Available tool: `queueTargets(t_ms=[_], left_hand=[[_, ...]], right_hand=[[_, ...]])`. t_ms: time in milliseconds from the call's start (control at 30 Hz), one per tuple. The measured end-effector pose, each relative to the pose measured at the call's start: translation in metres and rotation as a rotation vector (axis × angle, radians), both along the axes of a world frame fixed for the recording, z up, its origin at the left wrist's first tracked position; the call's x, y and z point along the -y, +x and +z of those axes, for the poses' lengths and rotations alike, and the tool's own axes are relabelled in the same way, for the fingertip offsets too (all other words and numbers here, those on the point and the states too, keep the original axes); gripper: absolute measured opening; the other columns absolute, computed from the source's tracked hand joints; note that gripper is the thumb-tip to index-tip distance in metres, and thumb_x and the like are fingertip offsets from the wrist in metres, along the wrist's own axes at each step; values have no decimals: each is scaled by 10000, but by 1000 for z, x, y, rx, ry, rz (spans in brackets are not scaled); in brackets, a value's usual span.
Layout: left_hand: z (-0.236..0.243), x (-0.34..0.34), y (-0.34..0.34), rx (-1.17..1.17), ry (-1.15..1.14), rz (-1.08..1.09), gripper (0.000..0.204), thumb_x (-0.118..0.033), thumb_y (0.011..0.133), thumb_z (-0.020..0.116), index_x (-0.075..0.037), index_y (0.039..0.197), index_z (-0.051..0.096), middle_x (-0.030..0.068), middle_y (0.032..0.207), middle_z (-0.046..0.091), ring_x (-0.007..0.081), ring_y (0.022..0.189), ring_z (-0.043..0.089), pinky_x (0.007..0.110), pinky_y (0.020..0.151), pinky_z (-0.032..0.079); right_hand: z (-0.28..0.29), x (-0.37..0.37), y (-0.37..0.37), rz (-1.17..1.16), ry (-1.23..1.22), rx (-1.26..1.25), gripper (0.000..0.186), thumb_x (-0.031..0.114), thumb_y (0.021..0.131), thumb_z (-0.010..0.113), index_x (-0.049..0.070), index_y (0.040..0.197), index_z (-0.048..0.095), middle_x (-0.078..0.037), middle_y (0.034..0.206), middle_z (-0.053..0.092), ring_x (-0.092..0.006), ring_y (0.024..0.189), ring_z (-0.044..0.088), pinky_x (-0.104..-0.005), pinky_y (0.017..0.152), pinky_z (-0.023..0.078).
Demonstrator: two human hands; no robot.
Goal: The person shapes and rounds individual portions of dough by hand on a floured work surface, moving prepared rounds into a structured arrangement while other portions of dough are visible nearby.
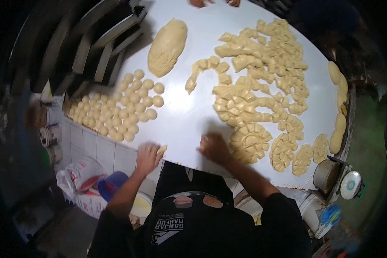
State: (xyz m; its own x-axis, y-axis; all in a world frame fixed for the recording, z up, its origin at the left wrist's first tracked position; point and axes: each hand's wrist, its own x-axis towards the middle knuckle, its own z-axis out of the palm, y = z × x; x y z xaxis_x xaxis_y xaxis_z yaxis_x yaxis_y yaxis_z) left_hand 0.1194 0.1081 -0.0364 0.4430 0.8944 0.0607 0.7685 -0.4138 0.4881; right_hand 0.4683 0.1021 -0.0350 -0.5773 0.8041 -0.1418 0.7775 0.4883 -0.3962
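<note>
At the table's front edge, my left hand [148,158] is curled, with a small piece of dough [161,149] pinched at its thumb side. My right hand [214,148], a little blurred, is closed low over the white table [182,124]; whatever may be under its fingers is hidden. Right beside it lies a fan of cut dough pieces [250,142]. Many more cut dough pieces [245,101] spread over the table's right half. To the left, round dough balls [129,107] sit in a crowded group. A large oval lump of dough [167,47] rests farther back.
Dark stacked trays [103,43] stand at the far left. Smooth dough rolls [340,92] line the right edge. A metal pot [326,175] and a round scale [351,185] are at the right corner. Below left are sacks [84,180] and a blue bucket [112,184]. Another person's hands [200,2] show at the far edge.
</note>
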Motion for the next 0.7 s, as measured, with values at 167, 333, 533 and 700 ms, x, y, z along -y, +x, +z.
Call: queueTargets(t_ms=[167, 333, 533, 700], left_hand=[[-11, -48, 94, -40, 33, 5, 385, -265, 883, 770, -36, 1168, 649, 181, 1177, 640, 383, 1079, 596, 517, 957, 466], [-18, -34, 2, -80, -276, -413, 249, -256, 893, 766, -76, 1049, 693, 141, 1075, 662, 355, 999, 619, 505, 908, 484], [-40, -44, 94, -4, 111, -170, 125, -180, 929, 709, -122, 964, 604, 104, 953, 604, 341, 931, 600, 486, 810, 477], [-33, -73, -21, 16, -7, -519, 201, -225, 884, 780, -119, 998, 651, 86, 1003, 618, 302, 988, 609, 467, 828, 480]], right_hand=[[-27, -34, -80, -577, 159, -453, 204, 219, 938, 750, 85, 871, 612, -160, 921, 618, -386, 926, 581, -524, 814, 434], [-3, -1, -31, -123, -274, 239, 353, 372, 913, 766, 33, 999, 721, -186, 1072, 694, -374, 1080, 648, -509, 939, 493], [-57, -7, -91, -740, 306, 89, 347, 338, 932, 758, 54, 1095, 643, -158, 1094, 633, -387, 1046, 579, -491, 929, 457], [31, -42, -63, -405, -504, 331, 383, 440, 948, 766, 65, 1023, 743, -119, 1010, 651, -351, 999, 591, -487, 930, 458]])
